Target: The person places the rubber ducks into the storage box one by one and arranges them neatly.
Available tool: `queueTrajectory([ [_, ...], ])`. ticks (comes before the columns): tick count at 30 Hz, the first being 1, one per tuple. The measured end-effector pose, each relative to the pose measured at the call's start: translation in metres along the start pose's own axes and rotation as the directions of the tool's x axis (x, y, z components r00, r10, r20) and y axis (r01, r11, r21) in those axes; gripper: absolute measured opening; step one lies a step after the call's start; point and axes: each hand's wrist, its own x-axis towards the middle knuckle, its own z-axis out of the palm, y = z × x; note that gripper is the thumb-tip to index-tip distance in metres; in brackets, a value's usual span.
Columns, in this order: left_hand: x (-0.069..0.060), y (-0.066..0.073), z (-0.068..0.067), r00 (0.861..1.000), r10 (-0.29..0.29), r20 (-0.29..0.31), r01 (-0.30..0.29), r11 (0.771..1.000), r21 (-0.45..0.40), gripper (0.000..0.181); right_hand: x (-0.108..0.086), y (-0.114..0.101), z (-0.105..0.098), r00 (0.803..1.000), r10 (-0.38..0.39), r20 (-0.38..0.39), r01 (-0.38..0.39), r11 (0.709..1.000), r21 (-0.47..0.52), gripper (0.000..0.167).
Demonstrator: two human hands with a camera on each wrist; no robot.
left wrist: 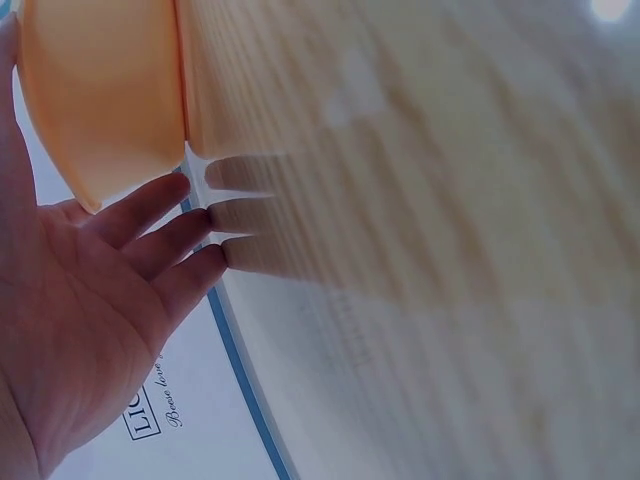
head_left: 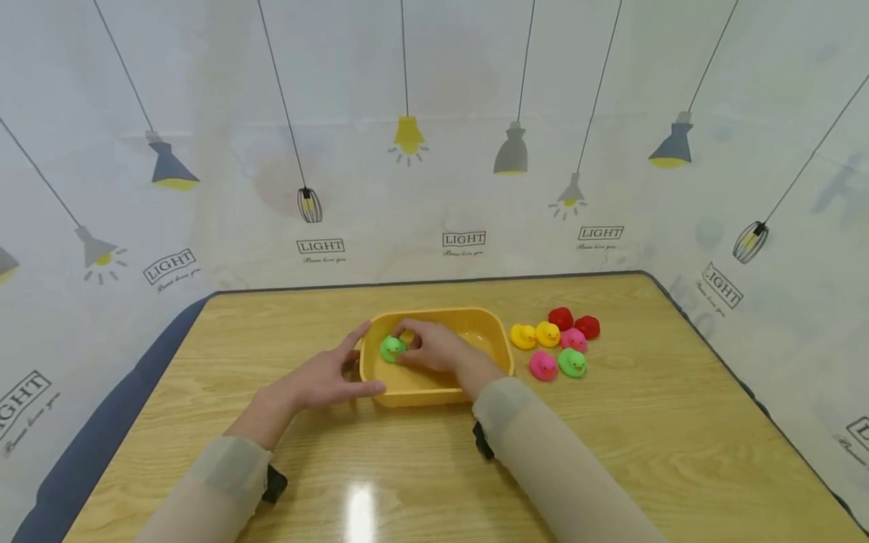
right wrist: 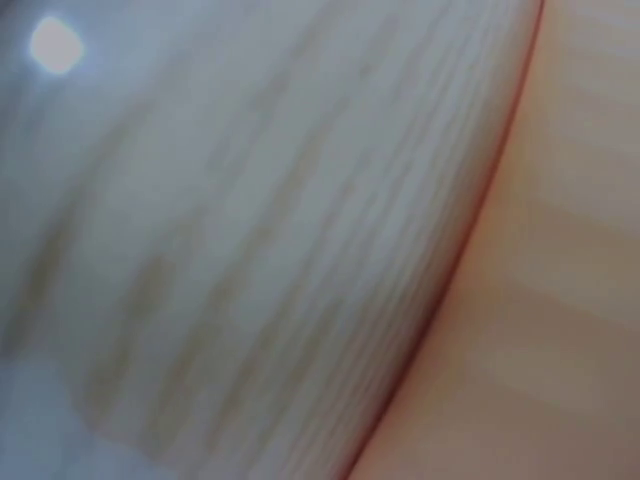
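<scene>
A yellow-orange tray (head_left: 424, 398) lies on the table, its wall (left wrist: 105, 90) large in the left wrist view. The left hand (head_left: 326, 379) rests against the tray's left end, thumb along the near rim; in the left wrist view that hand (left wrist: 100, 290) has its fingers extended beside the wall. Inside the tray at the left, the right hand (head_left: 437, 348) pinches a green duck (head_left: 391, 348) between thumb and fingers. The right wrist view shows the tray's side (right wrist: 540, 330) but not the right hand.
Right of the tray on the wooden table (head_left: 638, 422) stand several ducks: yellow (head_left: 523, 336), pink (head_left: 543, 366), green (head_left: 572, 363) and red (head_left: 560, 317). A printed curtain (head_left: 353, 151) hangs behind the table's far edge.
</scene>
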Motion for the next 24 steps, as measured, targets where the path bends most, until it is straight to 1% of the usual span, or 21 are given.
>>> queueTrajectory([
  [8,0.0014,-0.0012,0.0003,1.0,0.002,0.004,-0.002,1.0,0.013,0.121,0.0023,0.0015,0.0006,1.0,-0.023,-0.002,0.023,1.0,0.003,0.027],
  [16,0.0003,0.0013,-0.0018,1.0,-0.003,0.007,0.003,1.0,0.014,0.121,0.0019,-0.0008,-0.0014,1.0,-0.005,0.014,0.004,1.0,0.027,0.029],
  [24,0.0006,0.0002,-0.001,1.0,-0.012,-0.001,0.012,1.0,0.003,0.121,-0.0018,-0.0016,-0.0071,1.0,-0.013,0.025,0.01,0.995,0.095,0.038],
])
